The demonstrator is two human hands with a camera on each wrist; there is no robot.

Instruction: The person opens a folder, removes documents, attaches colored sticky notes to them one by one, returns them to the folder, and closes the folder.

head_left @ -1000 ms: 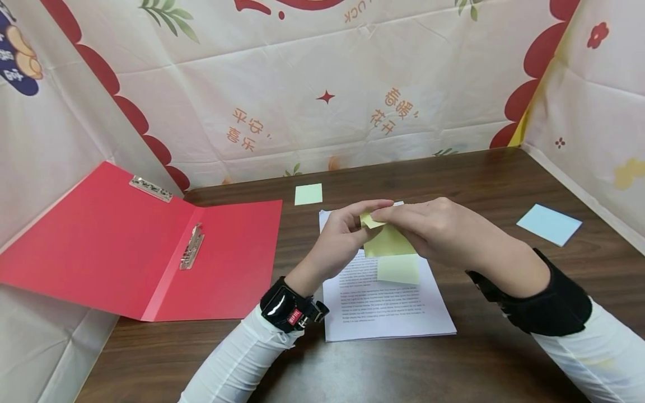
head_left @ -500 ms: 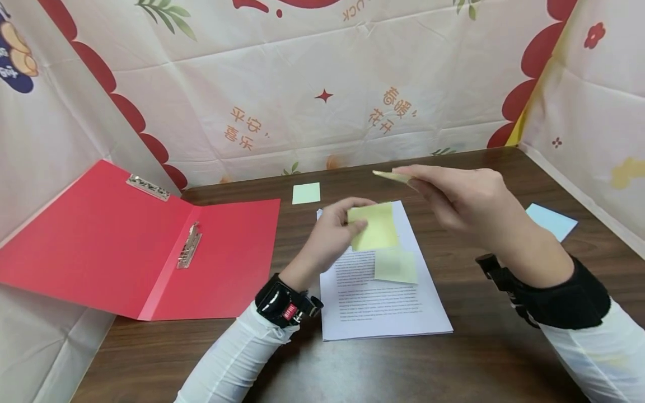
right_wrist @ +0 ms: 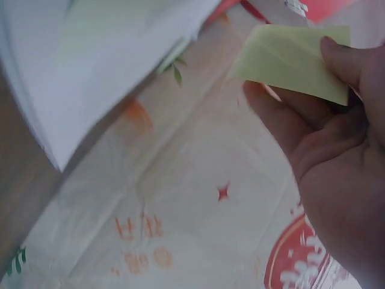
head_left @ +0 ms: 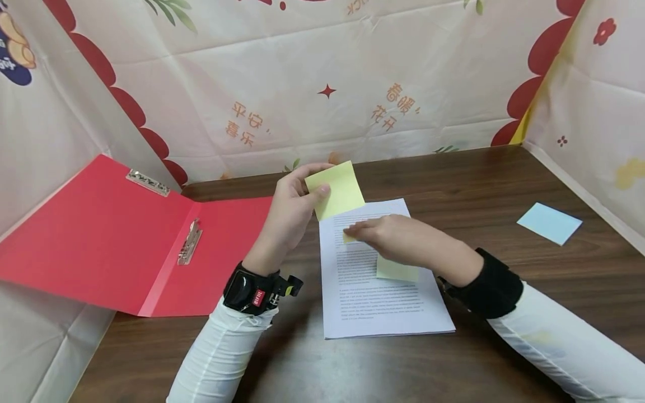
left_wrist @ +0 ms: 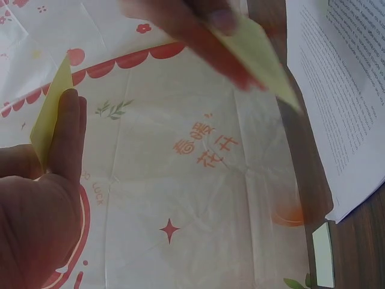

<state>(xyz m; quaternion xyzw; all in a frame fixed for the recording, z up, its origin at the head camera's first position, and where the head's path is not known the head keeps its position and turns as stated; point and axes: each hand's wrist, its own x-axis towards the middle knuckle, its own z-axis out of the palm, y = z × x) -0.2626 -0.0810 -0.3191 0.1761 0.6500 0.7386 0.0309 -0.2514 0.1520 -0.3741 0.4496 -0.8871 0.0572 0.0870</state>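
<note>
My left hand [head_left: 287,218] pinches a yellow sticky-note pad [head_left: 339,193] between thumb and fingers, raised above the top left of a stack of printed paper [head_left: 373,305]. Over the stack's upper half reaches my right hand [head_left: 408,240]. A single yellow sticky note [right_wrist: 298,63] is pinched by its thumb and fingers, as the right wrist view shows; from the head only a corner of it appears. Partly covered by that hand, a pale green sticky note [head_left: 395,271] lies on the printed page. Whether the held note touches the paper I cannot tell.
An open red folder [head_left: 227,257] with metal clips lies at the left, its cover leaning on the cloth wall. A light blue sticky-note pad [head_left: 549,224] sits on the right of the wooden table [head_left: 484,184]. The left wrist view shows a pale green pad [left_wrist: 323,254].
The right hand has peeled a note off the yellow pad, lifted it to the right, then brought it down over the page. The left hand has moved up and left with the pad.
</note>
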